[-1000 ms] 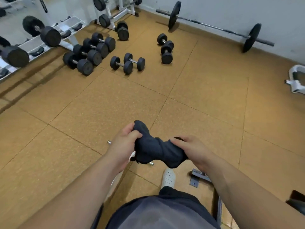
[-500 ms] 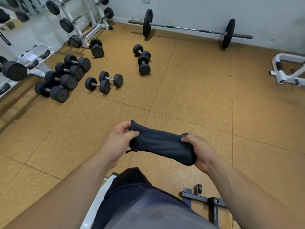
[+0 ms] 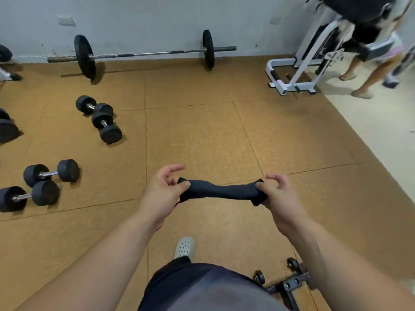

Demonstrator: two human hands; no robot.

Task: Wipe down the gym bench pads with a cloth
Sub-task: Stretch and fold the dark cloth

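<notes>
Head view, cloth stretched (floor open)

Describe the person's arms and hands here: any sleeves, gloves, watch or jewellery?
Both forearms are bare right up to the frame's lower edge, so no sleeves show. The left hand and right hand wear no gloves; no rings, watch or wristband are visible.
</notes>
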